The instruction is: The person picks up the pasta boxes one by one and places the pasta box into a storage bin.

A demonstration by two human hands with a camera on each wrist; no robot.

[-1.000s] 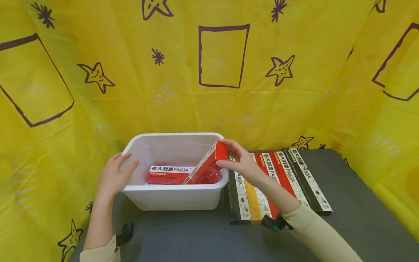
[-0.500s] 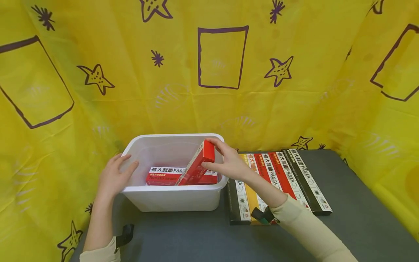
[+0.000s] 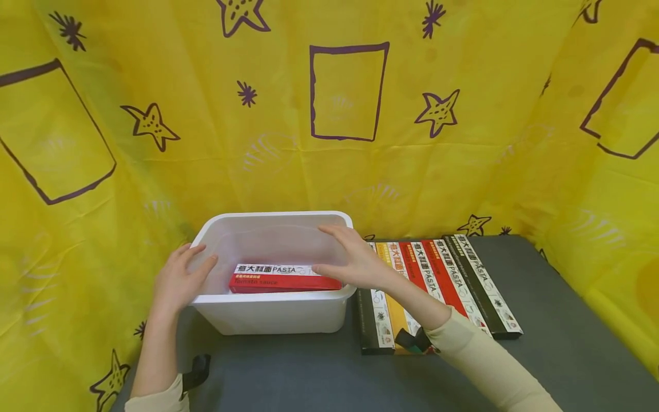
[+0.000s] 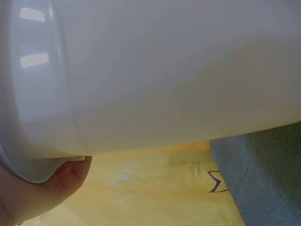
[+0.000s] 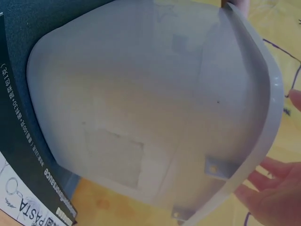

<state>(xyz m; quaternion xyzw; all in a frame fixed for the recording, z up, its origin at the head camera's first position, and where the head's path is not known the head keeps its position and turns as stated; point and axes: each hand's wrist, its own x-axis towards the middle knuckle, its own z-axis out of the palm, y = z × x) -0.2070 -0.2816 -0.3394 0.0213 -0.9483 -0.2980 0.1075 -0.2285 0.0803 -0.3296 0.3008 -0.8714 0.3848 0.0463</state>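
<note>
Bracing the white tub [image 3: 273,312], left hand [image 3: 177,280] pressed its left rim, fingers relaxed; right hand [image 3: 352,260] hovered empty, fingers straight, above the red pasta box [image 3: 280,277] inside.

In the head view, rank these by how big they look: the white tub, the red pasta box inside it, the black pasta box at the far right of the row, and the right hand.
Largest to smallest:
1. white tub
2. black pasta box and red pasta box: look about the same length, so I won't rank them; the right hand covers the red box's end.
3. right hand
</note>
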